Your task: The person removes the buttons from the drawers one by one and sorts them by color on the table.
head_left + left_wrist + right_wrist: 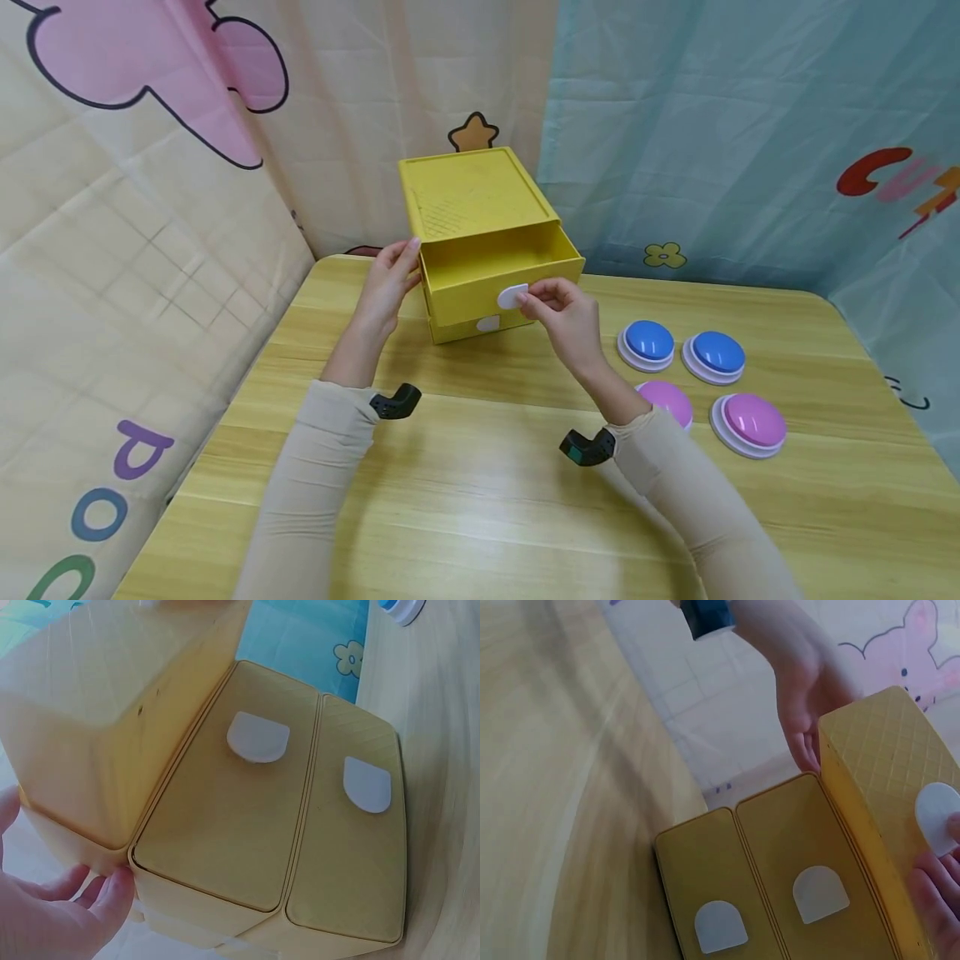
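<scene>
A yellow drawer box (476, 192) stands at the table's back, its top drawer (457, 304) pulled partway out. Thumb and fingers of my right hand (566, 321) pinch the white tab handle (510, 297) on that drawer's front. My left hand (384, 287) touches the box's left side near the front edge, fingers along the wall. In the left wrist view, two lower drawers are closed, with a white middle handle (258, 739) and bottom handle (367, 784). Only yellow walls show in the visible part of the top drawer's inside; the rest is hidden.
Right of the box, two blue buttons (649, 340) (717, 352) and two pink buttons (754, 420) (667, 402) sit on white bases; my right arm partly covers one pink button. Printed curtains (675, 108) hang behind and beside the wooden table (465, 475).
</scene>
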`<state>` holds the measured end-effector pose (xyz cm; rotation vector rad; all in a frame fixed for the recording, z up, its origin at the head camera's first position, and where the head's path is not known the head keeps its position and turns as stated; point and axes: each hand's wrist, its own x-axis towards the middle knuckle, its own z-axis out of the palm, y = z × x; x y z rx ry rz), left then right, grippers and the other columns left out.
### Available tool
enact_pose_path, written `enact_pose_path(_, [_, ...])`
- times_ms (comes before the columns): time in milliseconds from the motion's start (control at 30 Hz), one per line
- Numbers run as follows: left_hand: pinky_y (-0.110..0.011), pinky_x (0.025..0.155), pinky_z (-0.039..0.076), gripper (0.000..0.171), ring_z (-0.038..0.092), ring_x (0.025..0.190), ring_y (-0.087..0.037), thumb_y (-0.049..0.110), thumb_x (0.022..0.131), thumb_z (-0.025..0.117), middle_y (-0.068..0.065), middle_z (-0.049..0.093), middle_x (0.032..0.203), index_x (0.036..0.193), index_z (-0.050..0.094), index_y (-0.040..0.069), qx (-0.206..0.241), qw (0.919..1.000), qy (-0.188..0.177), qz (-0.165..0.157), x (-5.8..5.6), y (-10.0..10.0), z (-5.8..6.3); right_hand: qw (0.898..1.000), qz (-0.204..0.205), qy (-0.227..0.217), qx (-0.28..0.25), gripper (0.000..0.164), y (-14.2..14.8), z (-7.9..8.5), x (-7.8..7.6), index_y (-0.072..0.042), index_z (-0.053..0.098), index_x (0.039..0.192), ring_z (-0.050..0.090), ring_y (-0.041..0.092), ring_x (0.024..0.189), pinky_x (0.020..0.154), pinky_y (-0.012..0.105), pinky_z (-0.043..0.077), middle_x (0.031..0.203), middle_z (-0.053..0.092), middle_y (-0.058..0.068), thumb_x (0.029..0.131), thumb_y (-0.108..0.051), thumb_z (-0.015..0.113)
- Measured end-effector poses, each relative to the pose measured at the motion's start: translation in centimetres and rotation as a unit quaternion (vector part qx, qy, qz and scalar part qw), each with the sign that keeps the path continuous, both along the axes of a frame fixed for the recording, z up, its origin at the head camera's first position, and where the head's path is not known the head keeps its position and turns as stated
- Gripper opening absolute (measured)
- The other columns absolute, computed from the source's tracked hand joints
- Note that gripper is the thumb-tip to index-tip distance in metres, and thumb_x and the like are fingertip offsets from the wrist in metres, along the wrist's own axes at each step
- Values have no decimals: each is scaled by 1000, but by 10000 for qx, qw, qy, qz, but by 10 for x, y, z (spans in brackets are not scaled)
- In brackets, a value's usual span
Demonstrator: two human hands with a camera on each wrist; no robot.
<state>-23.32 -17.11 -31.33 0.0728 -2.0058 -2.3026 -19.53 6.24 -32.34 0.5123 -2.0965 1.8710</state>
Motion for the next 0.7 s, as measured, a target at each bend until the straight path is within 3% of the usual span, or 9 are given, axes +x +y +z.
enact_pose_path(200, [-33, 97, 34, 56, 38, 114, -23, 34, 93, 48, -13, 38, 130, 133, 32, -2, -57, 10000, -15, -52, 2, 1, 1, 9998, 123, -108, -140, 16, -8, 3, -22, 13, 57, 84, 61, 25, 64, 60, 28, 53, 77, 61, 24, 80, 1, 66])
enact_pose_path(400, [-33, 98, 33, 59, 34, 118, -25, 37, 92, 47, -12, 33, 134, 134, 30, -1, -220, 9997, 19, -126, 4, -1, 0, 9991, 144, -308, -245, 16, -17, 3, -46, 10, 58, 83, 60, 35, 68, 62, 32, 53, 73, 62, 20, 80, -2, 67])
enact_pose_path(533, [-32, 98, 33, 60, 34, 119, -26, 40, 92, 45, -12, 31, 136, 135, 29, 0, -323, 9992, 13, -215, 5, -1, -1, 9984, 4, -492, -275, 18, -21, -6, -66, 5, 59, 82, 62, 26, 66, 62, 30, 53, 71, 63, 12, 79, -9, 69])
enact_pose_path(700, [-33, 99, 32, 61, 34, 119, -27, 41, 92, 45, -11, 30, 136, 135, 29, 0, -366, 9990, 37, -245, 5, -1, -2, 9985, -76, -445, -311, 20, -24, -14, -80, 4, 58, 83, 62, 22, 65, 62, 29, 53, 73, 63, 12, 79, -12, 70])
